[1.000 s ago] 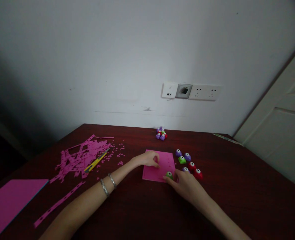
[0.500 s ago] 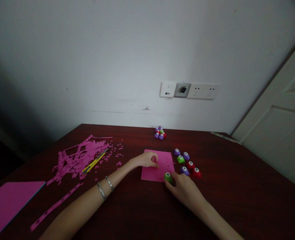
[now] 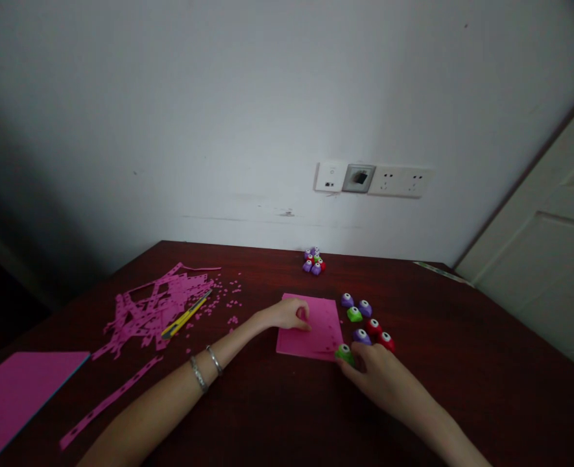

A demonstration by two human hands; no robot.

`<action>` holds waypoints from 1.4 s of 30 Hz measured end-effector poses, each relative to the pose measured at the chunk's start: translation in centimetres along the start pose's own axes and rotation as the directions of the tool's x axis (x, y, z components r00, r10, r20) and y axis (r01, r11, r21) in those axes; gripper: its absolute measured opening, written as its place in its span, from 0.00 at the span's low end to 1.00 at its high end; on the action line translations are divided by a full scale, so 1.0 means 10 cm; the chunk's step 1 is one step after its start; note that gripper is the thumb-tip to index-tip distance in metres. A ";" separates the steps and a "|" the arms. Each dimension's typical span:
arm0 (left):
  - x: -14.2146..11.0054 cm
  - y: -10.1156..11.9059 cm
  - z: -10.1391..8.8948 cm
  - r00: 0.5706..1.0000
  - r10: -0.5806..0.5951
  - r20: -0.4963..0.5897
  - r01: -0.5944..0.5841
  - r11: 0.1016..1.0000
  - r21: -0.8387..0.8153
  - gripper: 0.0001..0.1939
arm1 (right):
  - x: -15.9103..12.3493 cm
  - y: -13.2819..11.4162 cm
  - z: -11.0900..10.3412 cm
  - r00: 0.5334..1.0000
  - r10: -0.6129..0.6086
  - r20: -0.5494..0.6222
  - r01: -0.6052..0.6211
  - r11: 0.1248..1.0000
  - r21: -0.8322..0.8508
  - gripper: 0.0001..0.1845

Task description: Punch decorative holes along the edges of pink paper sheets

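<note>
On the dark table lies a pink sheet of paper (image 3: pixel 323 318) with small punched marks along its right side. My left hand (image 3: pixel 290 314) rests on the left part of the sheet, its fingers bent and the thumb apart from them, with nothing visible in it. Just off the sheet's lower right corner, my right hand (image 3: pixel 371 373) grips a green craft punch (image 3: pixel 344 353) between thumb and fingers. Close beyond that hand stand a purple craft punch (image 3: pixel 362 336), a red craft punch (image 3: pixel 373 326) and several others.
A heap of pink paper strips (image 3: pixel 157 308) lies at the left, under a yellow utility knife (image 3: pixel 184 321). Tiny pink cutouts (image 3: pixel 233 320) are scattered beside it. A pink stack of paper (image 3: pixel 19 395) sits front left. More punches (image 3: pixel 314 261) stand near the wall (image 3: pixel 248 130).
My right hand has moved the green punch right and nearer to me, off the sheet's edge. More of the sheet's marked lower right corner shows. My left hand stays in place.
</note>
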State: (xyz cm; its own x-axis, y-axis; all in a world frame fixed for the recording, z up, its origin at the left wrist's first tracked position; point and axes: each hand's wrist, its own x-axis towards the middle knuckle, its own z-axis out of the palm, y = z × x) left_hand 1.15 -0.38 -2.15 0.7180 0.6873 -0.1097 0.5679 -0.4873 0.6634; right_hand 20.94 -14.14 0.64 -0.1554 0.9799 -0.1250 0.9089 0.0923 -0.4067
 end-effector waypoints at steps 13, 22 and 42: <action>-0.01 0.00 0.00 1.000 0.013 -0.003 -0.013 1.000 -0.021 0.15 | -0.08 0.52 -0.08 0.986 0.163 -0.036 -0.166 0.979 -0.116 0.16; 0.01 -0.08 0.03 1.000 0.028 -0.009 -0.029 0.999 -0.045 0.17 | -0.01 0.62 0.01 0.982 0.181 -0.053 -0.186 0.973 -0.134 0.17; -0.03 -0.04 0.06 0.998 0.025 -0.052 -0.028 0.998 -0.052 0.13 | 0.35 1.17 -0.37 0.882 0.149 -0.446 -0.129 0.989 0.076 0.26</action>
State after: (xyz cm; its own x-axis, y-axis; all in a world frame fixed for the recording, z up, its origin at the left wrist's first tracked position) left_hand 0.94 -0.69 -2.85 0.7103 0.7018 -0.0546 0.5259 -0.4775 0.7038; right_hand 32.46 -8.98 -1.21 0.1710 0.9574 0.2328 0.8893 -0.0483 -0.4548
